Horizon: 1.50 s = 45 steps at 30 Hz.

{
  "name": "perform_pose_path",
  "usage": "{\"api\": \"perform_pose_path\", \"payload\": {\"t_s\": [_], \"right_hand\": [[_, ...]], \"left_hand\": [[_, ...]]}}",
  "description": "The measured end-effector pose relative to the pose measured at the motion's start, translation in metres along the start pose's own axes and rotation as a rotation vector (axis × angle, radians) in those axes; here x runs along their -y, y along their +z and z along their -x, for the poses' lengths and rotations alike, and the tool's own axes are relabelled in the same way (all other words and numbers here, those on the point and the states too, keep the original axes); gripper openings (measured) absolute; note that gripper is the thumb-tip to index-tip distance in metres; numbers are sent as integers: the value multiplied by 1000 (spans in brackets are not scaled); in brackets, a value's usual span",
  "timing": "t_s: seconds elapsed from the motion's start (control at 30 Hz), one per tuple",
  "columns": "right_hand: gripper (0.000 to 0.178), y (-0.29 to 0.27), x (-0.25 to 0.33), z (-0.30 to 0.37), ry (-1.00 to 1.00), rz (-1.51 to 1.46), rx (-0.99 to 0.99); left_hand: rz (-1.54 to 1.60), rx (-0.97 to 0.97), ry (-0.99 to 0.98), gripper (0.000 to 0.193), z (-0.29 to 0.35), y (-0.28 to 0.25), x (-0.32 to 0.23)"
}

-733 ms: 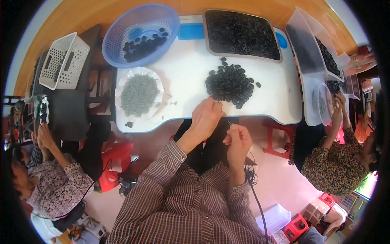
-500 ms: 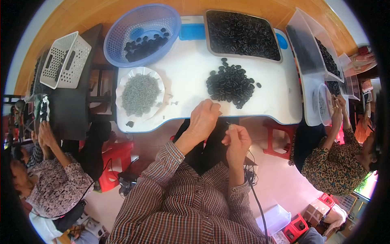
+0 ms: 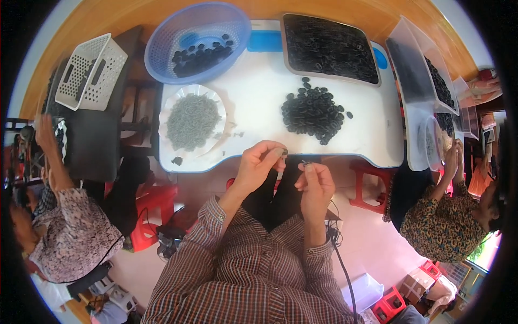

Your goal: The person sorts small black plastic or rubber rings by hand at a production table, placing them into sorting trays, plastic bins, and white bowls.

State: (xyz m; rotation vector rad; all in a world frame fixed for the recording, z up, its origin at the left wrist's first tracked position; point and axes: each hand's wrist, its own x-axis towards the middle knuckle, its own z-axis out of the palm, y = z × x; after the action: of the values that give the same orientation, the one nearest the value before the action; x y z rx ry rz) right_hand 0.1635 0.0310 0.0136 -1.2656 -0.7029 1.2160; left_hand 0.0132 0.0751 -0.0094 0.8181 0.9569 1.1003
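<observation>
My left hand [image 3: 258, 168] is closed in a pinch at the table's front edge, with a small dark oval piece [image 3: 284, 153] between thumb and fingertips. Just to the right, my right hand [image 3: 316, 186] pinches a thin, light-coloured small part [image 3: 305, 162], too small to name. The two hands face each other, slightly apart. Beyond them, on the white table [image 3: 259, 97], lies a heap of black oval pieces [image 3: 313, 114]. To the left, a white wavy-rimmed plate [image 3: 163, 120] holds a pile of small grey-clear parts [image 3: 192, 121].
A blue perforated basket [image 3: 152, 54] holding black pieces stands at the back left. A tray [image 3: 377, 67] full of black pieces lies at the back right. Co-workers sit on both sides, beside a white basket [image 3: 67, 86] and clear bins [image 3: 413, 108]. A cable [image 3: 346, 275] hangs near my right arm.
My left hand has turned and drawn back slightly from the table edge, and a dark piece now shows in its fingertips. My right hand has hardly moved. The left co-worker's arm has risen.
</observation>
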Motion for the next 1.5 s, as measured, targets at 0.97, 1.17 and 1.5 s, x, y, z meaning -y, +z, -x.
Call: {"api": "perform_pose_path", "payload": {"t_s": [0.97,1.17,1.5], "right_hand": [[14,31,10,18,-122,54,164],[12,32,3,19,-148,81,132],[11,29,3,19,-179,42,93]], "left_hand": [[-20,-14,217,24,36,-5,-7],[-36,-14,227,20,37,-6,-8],[-56,-26,267,22,37,-3,-4]]}}
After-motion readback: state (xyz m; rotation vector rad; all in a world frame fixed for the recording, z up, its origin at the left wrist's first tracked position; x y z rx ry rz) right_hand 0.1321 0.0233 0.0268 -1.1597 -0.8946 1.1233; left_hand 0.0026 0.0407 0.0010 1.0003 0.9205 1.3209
